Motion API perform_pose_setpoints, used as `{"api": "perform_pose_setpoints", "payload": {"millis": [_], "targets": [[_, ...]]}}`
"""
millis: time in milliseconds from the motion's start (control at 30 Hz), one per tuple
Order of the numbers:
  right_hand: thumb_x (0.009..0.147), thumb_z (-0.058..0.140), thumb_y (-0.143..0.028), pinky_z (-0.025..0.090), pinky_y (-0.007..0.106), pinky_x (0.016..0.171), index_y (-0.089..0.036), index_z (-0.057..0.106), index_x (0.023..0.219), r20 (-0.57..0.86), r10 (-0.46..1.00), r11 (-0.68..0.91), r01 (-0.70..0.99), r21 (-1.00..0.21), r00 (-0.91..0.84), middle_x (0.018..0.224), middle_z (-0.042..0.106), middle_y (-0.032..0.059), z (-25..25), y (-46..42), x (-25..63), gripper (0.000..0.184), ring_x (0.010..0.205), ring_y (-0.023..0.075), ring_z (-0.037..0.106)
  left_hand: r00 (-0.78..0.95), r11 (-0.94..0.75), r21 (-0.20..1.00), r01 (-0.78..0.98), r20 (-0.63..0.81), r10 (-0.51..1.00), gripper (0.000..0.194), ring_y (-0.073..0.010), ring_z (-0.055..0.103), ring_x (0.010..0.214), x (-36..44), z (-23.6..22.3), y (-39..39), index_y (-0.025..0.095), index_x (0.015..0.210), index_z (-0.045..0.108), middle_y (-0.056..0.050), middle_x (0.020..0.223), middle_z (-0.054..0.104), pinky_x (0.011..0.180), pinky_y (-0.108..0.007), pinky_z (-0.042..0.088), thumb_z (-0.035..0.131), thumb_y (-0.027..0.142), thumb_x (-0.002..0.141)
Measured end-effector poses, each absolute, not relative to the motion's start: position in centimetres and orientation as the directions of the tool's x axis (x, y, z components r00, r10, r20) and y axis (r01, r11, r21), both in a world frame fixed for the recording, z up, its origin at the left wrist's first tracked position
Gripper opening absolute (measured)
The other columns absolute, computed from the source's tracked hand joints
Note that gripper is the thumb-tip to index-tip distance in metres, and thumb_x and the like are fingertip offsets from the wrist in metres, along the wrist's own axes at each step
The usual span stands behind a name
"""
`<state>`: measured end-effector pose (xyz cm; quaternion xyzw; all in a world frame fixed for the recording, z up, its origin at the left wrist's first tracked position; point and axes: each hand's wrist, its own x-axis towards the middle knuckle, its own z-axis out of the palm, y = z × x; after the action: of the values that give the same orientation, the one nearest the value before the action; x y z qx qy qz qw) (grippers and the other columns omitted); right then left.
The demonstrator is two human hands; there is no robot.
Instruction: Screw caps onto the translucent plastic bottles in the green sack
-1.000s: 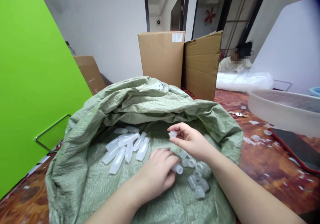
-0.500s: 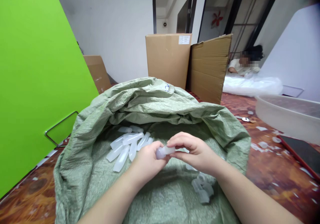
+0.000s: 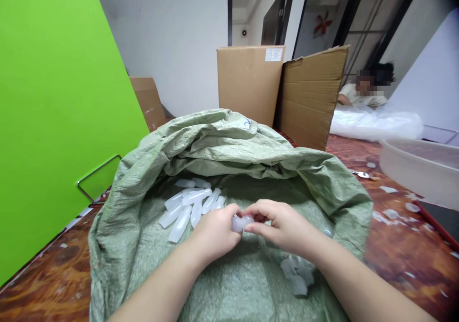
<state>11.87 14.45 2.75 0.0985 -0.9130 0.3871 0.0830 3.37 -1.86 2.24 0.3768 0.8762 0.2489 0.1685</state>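
Both hands meet over the open green woven sack point(image 3: 247, 279). My left hand point(image 3: 217, 231) is closed around a small translucent white plastic piece point(image 3: 237, 224), mostly hidden by the fingers. The fingertips of my right hand point(image 3: 274, 221) pinch the other end of that piece. Left of the hands, several translucent flat-ended plastic tubes point(image 3: 180, 224) lie in a loose pile on the sack. Below my right forearm sits a small heap of short whitish plastic bits point(image 3: 297, 276).
A green panel point(image 3: 60, 97) stands at the left. Behind the sack are cardboard boxes point(image 3: 247, 83). At the right are a translucent round tub point(image 3: 419, 169), a dark red-edged flat object point(image 3: 439, 221) and scattered scraps on the floor. Another person point(image 3: 366, 94) is beside white plastic wrapping point(image 3: 375, 123).
My right hand has come closer to the left, and the held piece sticks out less between them. The whole view has shifted slightly, with the scene moving right.
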Motion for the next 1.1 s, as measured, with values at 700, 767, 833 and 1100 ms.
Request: {"api": "perform_pose_setpoints", "payload": {"millis": [700,767,833,1100], "targets": [[0.088,0.039,-0.037,0.04,0.026,0.065,-0.018,0.059,0.081,0.205,-0.043,0.755,-0.166,-0.634,-0.978,0.078,0.057,0.0034,2.72,14.07,11.84,0.029,0.072,0.013,0.052,-0.657,0.59,0.491,0.641,-0.047,0.752,0.04,-0.019,0.058,0.089,3.17,1.81,-1.72,0.026,0.103,0.055,0.0,0.096,0.063,0.075,-0.028,0.043,0.047,0.016,0.066],[0.086,0.044,-0.038,0.04,0.026,0.068,-0.018,0.059,0.085,0.209,-0.034,0.741,-0.165,-0.651,-0.977,0.082,0.058,0.0037,2.75,14.04,11.8,0.025,0.076,0.0138,0.052,-0.65,0.583,0.496,0.643,-0.049,0.758,0.038,-0.0193,0.058,0.089,3.32,1.71,-1.63,0.026,0.103,0.056,-0.001,0.097,0.063,0.075,-0.028,0.043,0.047,0.018,0.067],[0.083,0.05,-0.031,0.039,0.026,0.079,-0.021,0.054,0.104,0.239,-0.142,0.709,-0.267,-0.653,-0.961,0.101,0.056,0.0043,2.74,13.96,11.76,0.024,0.091,0.0146,0.052,-0.67,0.59,0.518,0.62,-0.042,0.741,0.037,-0.0191,0.058,0.089,3.3,1.67,-1.57,0.026,0.103,0.056,0.0,0.097,0.063,0.075,-0.028,0.044,0.049,0.019,0.067],[0.083,0.046,-0.046,0.04,0.03,0.072,-0.018,0.057,0.097,0.172,-0.04,0.731,-0.146,-0.667,-0.984,0.093,0.059,0.0063,2.41,13.5,11.48,0.034,0.084,0.0169,0.053,-0.697,0.608,0.521,0.599,-0.036,0.717,0.044,-0.0202,0.057,0.096,2.98,2.0,-1.68,0.026,0.11,0.055,-0.001,0.106,0.062,0.083,-0.03,0.043,0.052,0.019,0.066]]}}
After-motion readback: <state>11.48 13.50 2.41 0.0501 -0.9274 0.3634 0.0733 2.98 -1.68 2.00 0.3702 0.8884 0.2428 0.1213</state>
